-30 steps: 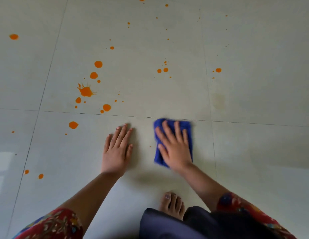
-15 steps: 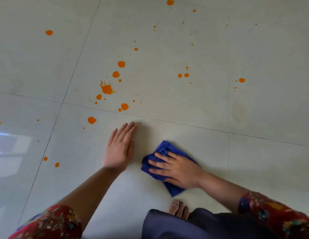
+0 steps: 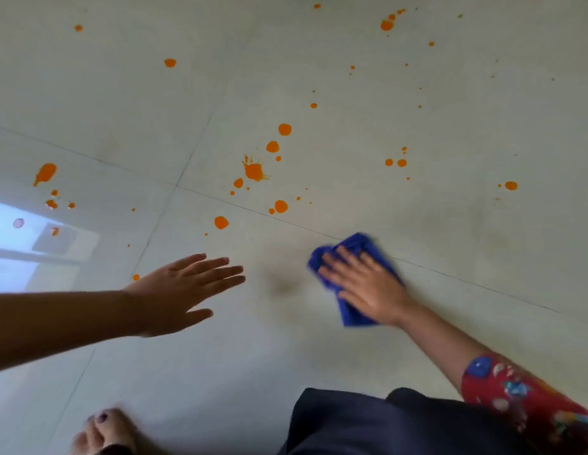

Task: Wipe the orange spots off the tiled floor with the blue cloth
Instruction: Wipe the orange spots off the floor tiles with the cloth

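The blue cloth (image 3: 358,249) lies crumpled on the pale tiled floor (image 3: 450,126) right of centre. My right hand (image 3: 365,284) presses flat on it, fingers spread and blurred by motion. My left hand (image 3: 184,287) hovers above the floor to the left, fingers straight, holding nothing. Orange spots dot the tiles beyond both hands: a splat (image 3: 254,170), round drops (image 3: 284,129) (image 3: 221,222) around it, a pair (image 3: 395,162) further right, and a smear (image 3: 45,174) at far left.
My bare foot (image 3: 102,430) stands at the bottom left and my dark skirt (image 3: 368,425) fills the bottom centre. A bright window reflection (image 3: 27,244) lies on the tiles at the left edge. Grout lines cross the floor diagonally.
My right hand has swept the cloth forward and to the right. My left hand has lifted off the floor. The camera view has shifted and tilted.
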